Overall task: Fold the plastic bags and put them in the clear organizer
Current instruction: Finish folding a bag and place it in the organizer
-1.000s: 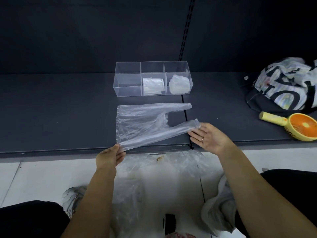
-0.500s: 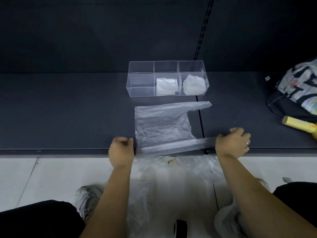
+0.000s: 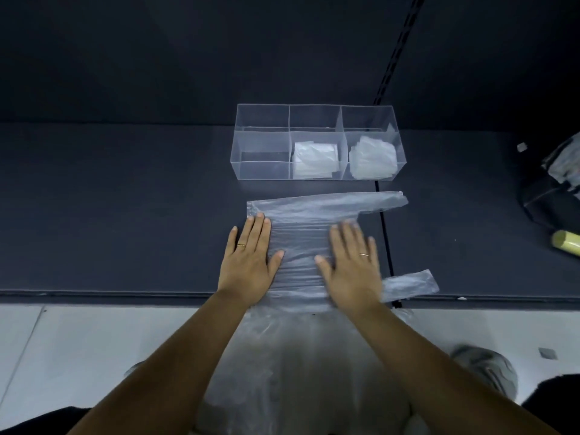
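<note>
Flat — both hands [image 3: 248, 262] on bag [image 3: 301, 240]

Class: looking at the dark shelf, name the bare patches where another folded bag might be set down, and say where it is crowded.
Bare: the shelf left of the organizer and left hand; also the organizer's left compartment. A narrower strip lies between the bag's handles and the backpack. Crowded: the centre, where both hands, right, press the bag flat.

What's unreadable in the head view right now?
- Bag count in the organizer: middle stack and right stack are too blended to count.
- Yellow object: cut off by the right edge.
- Patterned bag: cut off by the right edge.
- Plastic bag near edge: covered by the left hand and right hand.
</note>
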`<state>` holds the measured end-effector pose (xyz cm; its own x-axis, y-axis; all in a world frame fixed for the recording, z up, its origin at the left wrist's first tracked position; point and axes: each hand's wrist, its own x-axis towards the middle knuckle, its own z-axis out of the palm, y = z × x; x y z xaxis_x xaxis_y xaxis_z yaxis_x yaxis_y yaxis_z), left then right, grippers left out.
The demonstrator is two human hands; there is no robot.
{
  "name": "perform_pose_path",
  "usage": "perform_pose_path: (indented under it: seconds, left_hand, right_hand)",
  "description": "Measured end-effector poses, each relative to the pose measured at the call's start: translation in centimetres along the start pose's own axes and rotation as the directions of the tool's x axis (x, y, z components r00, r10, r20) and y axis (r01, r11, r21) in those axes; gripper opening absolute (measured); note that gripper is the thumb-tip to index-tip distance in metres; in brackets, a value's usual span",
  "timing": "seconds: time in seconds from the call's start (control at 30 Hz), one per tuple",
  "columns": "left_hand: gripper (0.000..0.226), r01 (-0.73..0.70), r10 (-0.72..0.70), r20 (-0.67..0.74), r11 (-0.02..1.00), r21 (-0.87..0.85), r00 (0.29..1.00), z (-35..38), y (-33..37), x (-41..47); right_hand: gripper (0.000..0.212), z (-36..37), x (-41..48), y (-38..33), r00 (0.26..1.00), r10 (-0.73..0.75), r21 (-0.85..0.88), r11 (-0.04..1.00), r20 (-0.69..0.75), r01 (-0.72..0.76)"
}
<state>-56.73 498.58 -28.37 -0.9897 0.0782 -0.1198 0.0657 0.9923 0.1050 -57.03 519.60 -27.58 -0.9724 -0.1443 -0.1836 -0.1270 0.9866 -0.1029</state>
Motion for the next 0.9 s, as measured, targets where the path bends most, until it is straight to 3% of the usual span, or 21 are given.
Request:
perform_pose_path:
  seconds: [0.17, 0.23, 0.3, 0.37, 0.43, 0.57, 0.67, 0.77, 0.83, 0.9]
  left_hand:
    - [0.076, -0.003, 0.002, -0.023, 0.999, -0.050, 1.000, -0.5, 0.0, 0.3]
    - [0.075, 0.010, -0.015, -0.063, 0.996, -0.085, 0.998, -1.0, 0.2, 1.2]
    - [0.073, 0.027, -0.038, -0.102, 0.994, -0.109, 0.994, -1.5, 0.7, 2.8]
    - [0.072, 0.040, -0.049, -0.082, 0.993, -0.111, 0.995, -1.6, 1.1, 4.1]
    - [0.071, 0.050, -0.052, -0.037, 0.997, -0.064, 0.998, -1.2, 1.1, 4.7]
    - [0.078, 0.044, -0.044, -0.029, 0.999, -0.016, 0.999, -0.5, 0.6, 4.5]
    - [0.078, 0.045, -0.045, -0.001, 0.999, 0.002, 0.999, -0.6, 0.6, 4.5]
    - [0.075, 0.066, -0.067, 0.063, 0.998, 0.013, 0.996, -1.4, 0.9, 4.4]
    - [0.077, 0.038, -0.038, 0.017, 0.999, -0.011, 0.999, -2.4, 1.1, 3.3]
    - [0.075, -0.145, 0.136, -0.152, 0.988, -0.047, 0.979, -3.1, 1.1, 0.8]
  right_hand:
    - [0.072, -2.4, 0.3, 5.9, 0.927, 0.371, -0.010, 0.928, -0.062, -0.372]
    - [0.068, -3.6, 1.7, 5.1, 0.930, 0.327, 0.075, 0.945, -0.166, -0.319]
    - [0.062, -4.1, 3.6, 2.6, 0.967, 0.123, 0.160, 0.983, -0.224, -0.088]
    - [0.061, -3.8, 5.3, -0.4, 0.982, -0.116, 0.172, 0.975, -0.151, 0.141]
    - [0.064, -2.8, 6.6, -1.3, 0.979, -0.200, 0.140, 0.969, -0.033, 0.203]
    - [0.074, -1.8, 8.0, 4.6, 0.999, 0.045, 0.007, 0.999, 0.002, -0.045]
    - [0.076, -2.3, 8.0, 10.6, 0.967, 0.253, 0.000, 0.967, -0.009, -0.253]
    - [0.074, -3.4, 7.5, 13.6, 0.940, 0.342, -0.020, 0.940, 0.006, -0.342]
    - [0.071, -4.1, 6.3, 12.8, 0.948, 0.302, 0.017, 0.953, -0.098, -0.302]
    - [0.066, -4.7, 3.8, 9.8, 0.964, 0.093, 0.124, 0.990, -0.248, -0.064]
